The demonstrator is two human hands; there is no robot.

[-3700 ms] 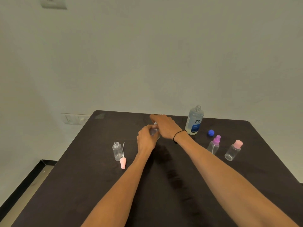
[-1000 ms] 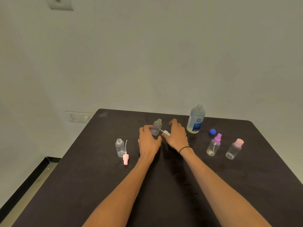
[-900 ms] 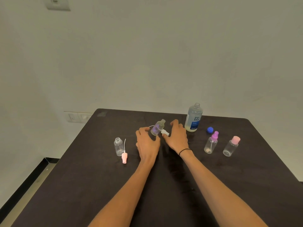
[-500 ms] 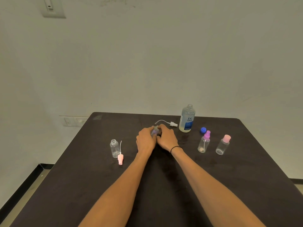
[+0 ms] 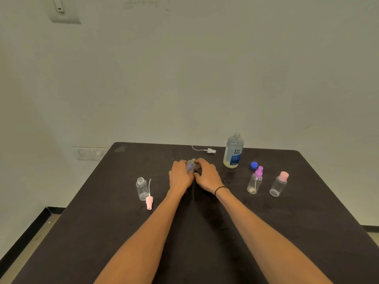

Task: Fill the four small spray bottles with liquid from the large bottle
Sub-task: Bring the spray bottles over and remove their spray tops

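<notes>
My left hand (image 5: 180, 175) and my right hand (image 5: 207, 174) meet at mid-table, both gripping a small clear bottle (image 5: 191, 165) that shows between the fingers. Its white spray head (image 5: 211, 150) with a thin tube lies farther back on the table. The large uncapped bottle (image 5: 233, 151) stands at the back right, with its blue cap (image 5: 253, 165) beside it. At the left, an open small bottle (image 5: 141, 188) stands next to its pink spray head (image 5: 149, 201). A purple-capped spray bottle (image 5: 255, 181) and a pink-capped bottle (image 5: 279, 184) stand at the right.
Everything sits on a dark table (image 5: 205, 242) set against a pale wall. The table's left edge drops to the floor (image 5: 26, 240). Wall sockets (image 5: 90, 153) sit behind the far left corner.
The white spray head came off the middle bottle and now lies at the back of the table. My right hand returned to the bottle, and both hands now hold it.
</notes>
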